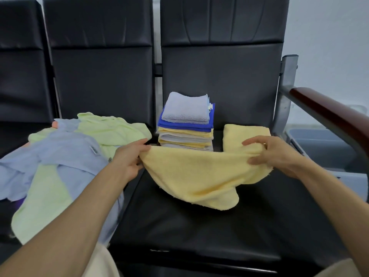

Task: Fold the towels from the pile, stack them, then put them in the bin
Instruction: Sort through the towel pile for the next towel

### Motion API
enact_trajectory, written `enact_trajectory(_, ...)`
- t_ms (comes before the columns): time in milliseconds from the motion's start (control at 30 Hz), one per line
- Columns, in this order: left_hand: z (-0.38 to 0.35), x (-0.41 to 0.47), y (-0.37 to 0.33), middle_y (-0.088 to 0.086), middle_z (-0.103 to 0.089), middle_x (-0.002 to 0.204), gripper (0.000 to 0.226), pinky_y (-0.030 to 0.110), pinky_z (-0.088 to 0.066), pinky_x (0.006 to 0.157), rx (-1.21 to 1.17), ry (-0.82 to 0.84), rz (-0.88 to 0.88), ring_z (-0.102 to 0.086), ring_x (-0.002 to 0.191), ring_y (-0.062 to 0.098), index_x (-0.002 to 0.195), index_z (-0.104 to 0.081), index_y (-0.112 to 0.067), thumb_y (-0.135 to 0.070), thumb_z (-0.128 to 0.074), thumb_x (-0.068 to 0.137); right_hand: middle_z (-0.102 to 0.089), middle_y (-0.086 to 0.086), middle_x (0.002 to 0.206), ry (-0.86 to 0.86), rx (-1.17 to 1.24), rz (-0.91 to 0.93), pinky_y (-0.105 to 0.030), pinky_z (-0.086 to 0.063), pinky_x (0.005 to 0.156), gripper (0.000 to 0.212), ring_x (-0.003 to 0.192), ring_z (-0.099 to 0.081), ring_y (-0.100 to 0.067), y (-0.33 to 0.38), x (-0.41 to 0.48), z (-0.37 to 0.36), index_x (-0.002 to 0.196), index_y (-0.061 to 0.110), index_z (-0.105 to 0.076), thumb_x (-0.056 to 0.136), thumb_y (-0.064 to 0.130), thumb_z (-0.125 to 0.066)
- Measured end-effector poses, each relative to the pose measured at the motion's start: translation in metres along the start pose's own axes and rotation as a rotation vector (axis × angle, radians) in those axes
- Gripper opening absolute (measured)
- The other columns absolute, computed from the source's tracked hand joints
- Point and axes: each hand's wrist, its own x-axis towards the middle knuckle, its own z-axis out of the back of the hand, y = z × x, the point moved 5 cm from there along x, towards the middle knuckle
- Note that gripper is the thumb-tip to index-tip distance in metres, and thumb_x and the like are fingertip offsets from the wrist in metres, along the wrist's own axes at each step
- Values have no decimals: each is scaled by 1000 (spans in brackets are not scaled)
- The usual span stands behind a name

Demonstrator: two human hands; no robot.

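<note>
A pile (60, 156) of unfolded green and lilac towels was heaped on one seat of the black bench (199, 226). A small tag (93, 151) was sewn to a lilac towel, its print too small to be read. The left grip (129, 158) was pinched on one upper corner of a yellow towel (199, 176), which was held spread over the next seat with its lower edge drooped onto the cushion. Behind it, a stack (186, 124) of folded towels was set against the backrest, with yellow and white below, blue above and lilac on top. A white tag (210, 106) stuck out at its right side, and no writing on it could be read. Just beside the stack, a folded yellow towel (245, 134) was laid on its own. The right grip (273, 154) was closed on the held towel's other upper corner, fingers curled over the edge. Past the armrest (329, 114), a grey bin (323, 148) was seen low at the far right, well apart from the stack.

The folding step was judged to be in hand, with much of the pile left. The next move was thought to call for the two held corners to be brought together and the edges matched.
</note>
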Motion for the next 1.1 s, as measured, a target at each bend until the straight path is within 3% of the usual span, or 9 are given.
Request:
enact_trajectory(100,5,6,-2,11,-63,121,22,29,-47,80,406,-24,-181,-57,103,23,111,-68,-13,-7,-63,91,-58,-1,118,-166,-376,14,-27,-36,81,31,117,-51,-25,2,2,-1,117,25,-63,86,25,-70)
enact_trajectory(233,6,0,-6,7,-64,88,29,28,-36,60,1037,-100,-418,-56,81,21,98,-70,-1,-23,-50,99,-61,1,114,-357,-174,2,-32,-44,82,35,108,-53,-20,3,3,3,108,18,-69,82,41,-72)
enact_trajectory(333,7,1,-14,-1,-61,82,20,24,-36,61,911,-119,-501,-53,77,13,92,-68,-10,-21,-52,98,-58,10,100,-409,265,-47,-41,-51,88,27,103,-52,-17,1,1,4,97,16,-70,79,35,-77)
enact_trajectory(467,12,-4,-17,-1,-68,97,11,27,-45,75,439,-104,-477,-59,90,16,91,-72,-19,-15,-62,93,-62,-7,113,-264,673,-82,-46,-54,91,33,105,-61,-25,-1,0,-5,114,18,-67,82,10,-74)
enact_trajectory(633,5,-21,-42,13,-65,107,23,32,-53,79,145,-3,-281,-60,90,21,98,-72,-19,0,-61,92,-59,2,119,-429,520,3,-39,-47,101,28,116,-52,-20,19,-6,9,114,26,-69,89,13,-66)
enact_trajectory(733,-7,-35,-93,15,-65,110,30,29,-53,77,91,72,-297,-62,89,21,111,-68,-14,6,-54,93,-62,9,101,-530,475,89,-26,-45,86,19,105,-55,-14,61,-11,38,106,22,-72,90,16,-65)
enact_trajectory(867,-15,-63,-171,14,-66,113,28,27,-53,74,154,50,-418,-64,87,19,114,-68,-9,4,-56,93,-57,18,85,-625,378,163,-28,-46,73,19,80,-51,-4,120,-22,81,95,19,-74,95,21,-55)
enact_trajectory(1000,-16,-101,-236,8,-63,120,25,38,-49,98,397,-49,-624,-58,110,23,109,-71,-18,-6,-61,90,-59,5,98,-701,356,235,-25,-39,75,18,94,-51,-13,159,-38,117,99,15,-72,96,20,-55)
enact_trajectory(1100,-11,-127,-271,4,-60,125,20,36,-44,103,537,-127,-756,-52,117,21,108,-72,-21,-12,-61,93,-60,4,100,-722,318,280,-23,-38,75,20,96,-51,-13,178,-52,136,105,12,-70,97,20,-53)
